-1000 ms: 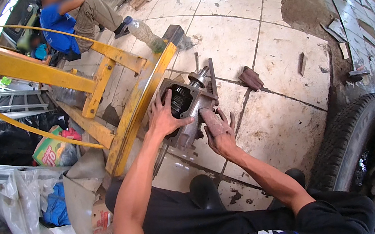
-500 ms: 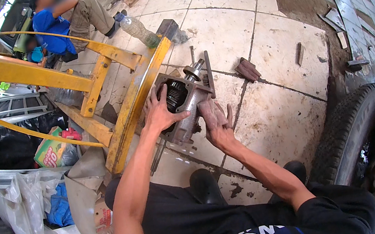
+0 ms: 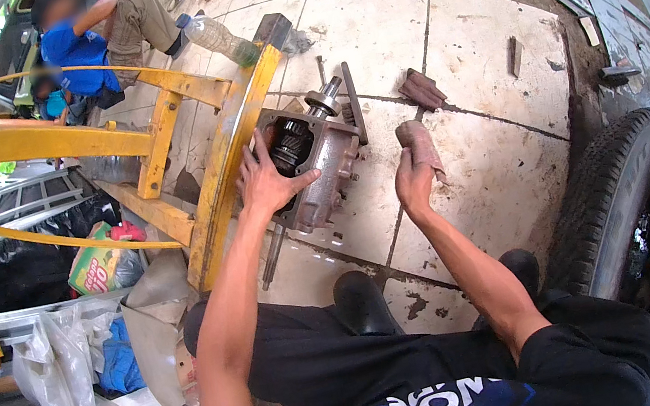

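The hands are apart: right hand [image 3: 415,180] gripping a brown rag [image 3: 421,147], likely soft and light; left hand [image 3: 266,185] spread over the opening of one gearbox housing [image 3: 329,169]. Sitting on floor tiles [image 3: 483,184] beside one yellow steel frame [image 3: 225,168], it looks heavy, rigid, perhaps oily; hold opposite walls. Beyond: a second rag [image 3: 421,90], one plastic bottle [image 3: 213,35].

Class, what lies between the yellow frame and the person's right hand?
Between them, in the head view, lie a metal housing with exposed gears, the left hand resting on it, and, nearer the right hand, tiled floor.
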`<state>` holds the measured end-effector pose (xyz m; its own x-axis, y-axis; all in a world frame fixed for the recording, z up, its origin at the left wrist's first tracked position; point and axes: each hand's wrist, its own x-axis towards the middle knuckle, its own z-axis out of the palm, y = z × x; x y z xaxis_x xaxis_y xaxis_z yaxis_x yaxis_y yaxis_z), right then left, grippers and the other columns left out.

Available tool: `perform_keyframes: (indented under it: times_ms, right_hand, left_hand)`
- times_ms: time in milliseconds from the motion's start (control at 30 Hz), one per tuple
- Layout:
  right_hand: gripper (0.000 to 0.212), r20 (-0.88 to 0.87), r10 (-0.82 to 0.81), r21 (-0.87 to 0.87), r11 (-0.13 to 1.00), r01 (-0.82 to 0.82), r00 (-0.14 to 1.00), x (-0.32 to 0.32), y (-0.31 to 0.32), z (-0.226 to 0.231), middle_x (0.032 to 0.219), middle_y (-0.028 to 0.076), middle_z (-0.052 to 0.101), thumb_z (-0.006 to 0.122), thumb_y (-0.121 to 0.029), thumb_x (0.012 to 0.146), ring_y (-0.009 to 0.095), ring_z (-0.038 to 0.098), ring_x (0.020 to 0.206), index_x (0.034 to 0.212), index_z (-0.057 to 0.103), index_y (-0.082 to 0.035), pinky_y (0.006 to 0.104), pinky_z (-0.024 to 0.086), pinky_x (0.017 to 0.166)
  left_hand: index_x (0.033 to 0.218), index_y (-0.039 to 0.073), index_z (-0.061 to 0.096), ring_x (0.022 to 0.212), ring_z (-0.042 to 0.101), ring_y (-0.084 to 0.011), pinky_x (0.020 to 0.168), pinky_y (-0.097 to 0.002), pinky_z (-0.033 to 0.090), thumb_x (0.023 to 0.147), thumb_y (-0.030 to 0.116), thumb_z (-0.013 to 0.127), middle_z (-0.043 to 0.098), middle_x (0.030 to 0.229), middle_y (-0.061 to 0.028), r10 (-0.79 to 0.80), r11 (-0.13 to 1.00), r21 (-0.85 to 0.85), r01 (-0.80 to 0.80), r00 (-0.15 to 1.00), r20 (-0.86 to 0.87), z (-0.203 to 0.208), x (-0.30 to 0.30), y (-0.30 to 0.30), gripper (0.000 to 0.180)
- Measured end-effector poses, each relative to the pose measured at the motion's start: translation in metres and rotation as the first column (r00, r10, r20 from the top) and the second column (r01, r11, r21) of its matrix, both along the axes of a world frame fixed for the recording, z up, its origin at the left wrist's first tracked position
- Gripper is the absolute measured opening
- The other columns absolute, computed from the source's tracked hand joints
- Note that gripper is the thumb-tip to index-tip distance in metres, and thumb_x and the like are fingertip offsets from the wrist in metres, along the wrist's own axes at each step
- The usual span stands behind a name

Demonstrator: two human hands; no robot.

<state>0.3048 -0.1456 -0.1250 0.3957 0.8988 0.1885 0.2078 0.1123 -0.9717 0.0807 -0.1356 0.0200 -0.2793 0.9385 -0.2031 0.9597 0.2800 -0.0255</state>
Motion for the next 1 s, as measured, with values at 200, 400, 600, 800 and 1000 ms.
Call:
perform_keyframes:
  times_ms: [200, 400, 600, 800, 1000]
  right_hand:
    - [0.059, 0.310, 0.297, -0.105, 0.955, -0.278, 0.903, -0.056, -0.049, 0.034, 0.148, 0.024, 0.040, 0.054, -0.009, 0.091, 0.039, 0.032, 0.142, 0.147, 0.037, -0.003, 0.0611, 0.002, 0.116]
    - [0.065, 0.434, 0.344, -0.170, 0.939, -0.300, 0.832, -0.087, -0.047, 0.034, 0.155, 0.028, 0.026, 0.049, -0.020, 0.096, 0.045, 0.015, 0.147, 0.150, 0.025, 0.006, 0.0685, -0.005, 0.112]
    - [0.066, 0.532, 0.310, -0.156, 0.950, -0.269, 0.788, -0.089, -0.049, 0.027, 0.157, 0.025, 0.023, 0.047, -0.022, 0.096, 0.041, 0.014, 0.148, 0.151, 0.021, 0.005, 0.0685, -0.005, 0.112]
    - [0.066, 0.338, 0.388, -0.174, 0.921, -0.349, 0.857, -0.098, -0.057, 0.044, 0.156, 0.026, 0.025, 0.048, -0.024, 0.097, 0.041, 0.015, 0.148, 0.150, 0.025, 0.007, 0.0674, -0.003, 0.113]
    - [0.085, 0.381, 0.424, -0.265, 0.901, -0.342, 0.822, -0.099, -0.054, 0.043, 0.161, 0.020, 0.016, 0.056, -0.039, 0.092, 0.039, 0.015, 0.149, 0.154, 0.015, 0.003, 0.0645, -0.008, 0.113]
  left_hand:
    - [0.157, 0.013, -0.002, 0.134, 0.033, -0.0523, 0.107, -0.0680, 0.027, 0.052, 0.081, 0.075, 0.029, 0.148, -0.0352, 0.014, 1.000, 0.009, -0.015, 0.997, 0.073, -0.003, -0.009, -0.002, 0.146]
    - [0.157, 0.013, 0.001, 0.132, 0.035, -0.0531, 0.106, -0.0667, 0.028, 0.051, 0.080, 0.076, 0.032, 0.146, -0.0350, -0.018, 0.999, 0.034, 0.018, 1.000, 0.023, -0.009, -0.008, -0.001, 0.146]
    - [0.157, 0.012, 0.003, 0.133, 0.033, -0.0521, 0.105, -0.0683, 0.027, 0.052, 0.080, 0.076, 0.029, 0.147, -0.0353, -0.019, 1.000, 0.025, 0.018, 0.999, 0.034, -0.009, -0.009, -0.001, 0.144]
    - [0.157, 0.012, 0.006, 0.133, 0.032, -0.0530, 0.105, -0.0690, 0.027, 0.052, 0.079, 0.076, 0.028, 0.147, -0.0348, -0.035, 0.998, 0.048, 0.033, 0.999, 0.029, -0.012, -0.012, -0.002, 0.143]
    - [0.157, 0.014, 0.007, 0.133, 0.031, -0.0555, 0.106, -0.0692, 0.025, 0.053, 0.078, 0.077, 0.027, 0.147, -0.0369, -0.037, 0.999, 0.041, 0.035, 0.998, 0.059, -0.014, -0.013, -0.002, 0.141]
